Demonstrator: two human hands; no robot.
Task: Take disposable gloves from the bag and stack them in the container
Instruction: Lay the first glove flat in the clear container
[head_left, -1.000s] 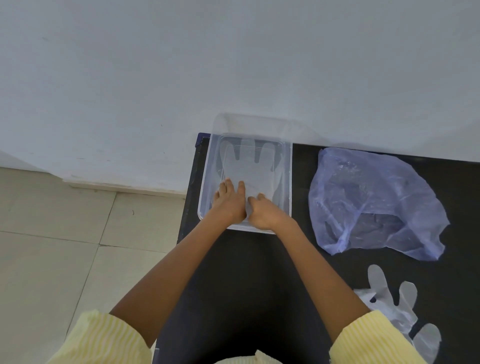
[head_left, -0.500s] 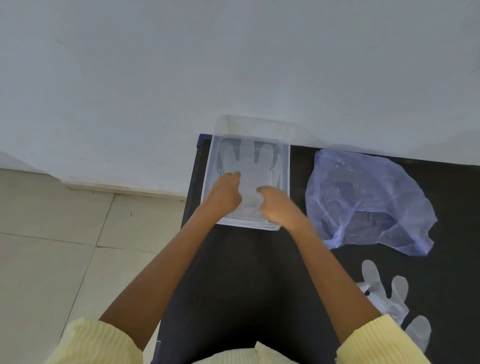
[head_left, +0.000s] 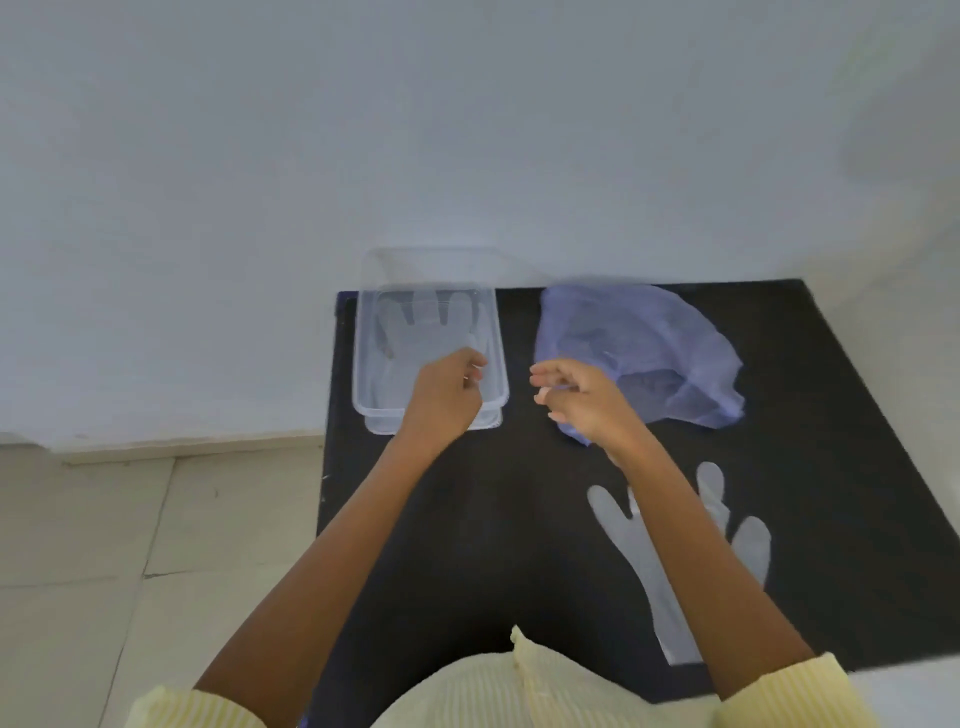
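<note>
Empty and loosely curled, my left hand (head_left: 447, 397) hovered over the container (head_left: 359, 358), my right hand (head_left: 582, 397) beside the bag (head_left: 649, 338) to fetch more.

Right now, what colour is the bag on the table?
The bag is a translucent bluish purple, seen in the head view.

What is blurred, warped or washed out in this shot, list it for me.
Head view: both the left hand and right hand are motion-smeared at the fingers; the wide lens skews the edges of the black table; the clear container fades into the pale wall, its gloves only hazy outlines; light is soft, without hard shadows or glare.
</note>
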